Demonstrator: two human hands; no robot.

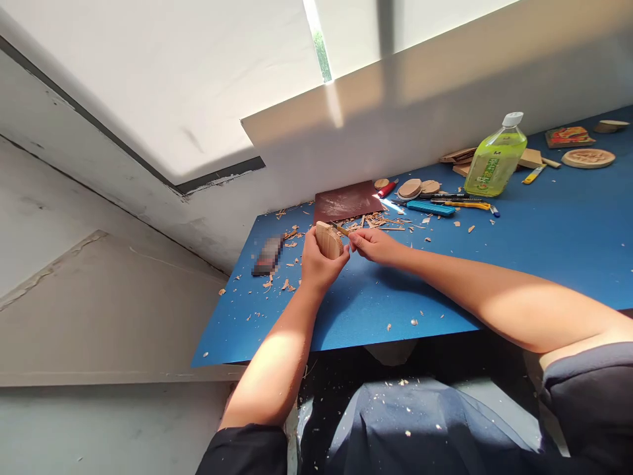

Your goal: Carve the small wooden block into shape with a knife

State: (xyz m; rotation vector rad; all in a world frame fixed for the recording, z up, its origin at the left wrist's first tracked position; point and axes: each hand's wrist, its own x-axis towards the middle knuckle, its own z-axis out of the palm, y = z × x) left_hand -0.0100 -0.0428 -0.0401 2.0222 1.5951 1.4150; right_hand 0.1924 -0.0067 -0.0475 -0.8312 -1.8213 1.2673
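My left hand [319, 262] is closed around a pale oval wooden piece [328, 239], held upright over the blue tabletop [519, 244]. My right hand [374, 244] is closed on a small carving knife [341, 229]; its blade touches the upper edge of the wood. Wood shavings [291, 247] lie scattered around and behind both hands.
Behind the hands lie a dark red sheet [346, 200], round wooden discs [410, 188], a blue utility knife [430, 208], pens and a yellow cutter. A green bottle [496, 157] stands at the right, with wood blocks and a carved disc [588, 158] beyond. A blurred dark object [268, 255] lies left.
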